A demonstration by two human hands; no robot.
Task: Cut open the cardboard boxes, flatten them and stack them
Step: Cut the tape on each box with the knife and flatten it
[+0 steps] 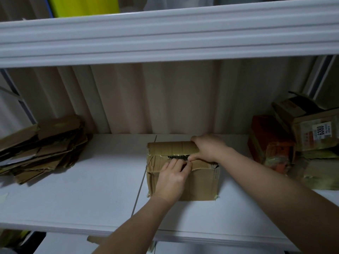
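Observation:
A small brown cardboard box stands on the white shelf, its taped top seam split into a dark gap. My left hand rests on the near flap, fingers curled over its edge at the gap. My right hand grips the far flap, thumb at the seam and fingers over the back edge. No cutter is visible in either hand. A stack of flattened cardboard lies at the left of the shelf.
Several unflattened boxes, one orange, one with a white label, are piled at the right end of the shelf. A corrugated wall runs behind. Another white shelf beam hangs close overhead. A seam crosses the shelf left of the box.

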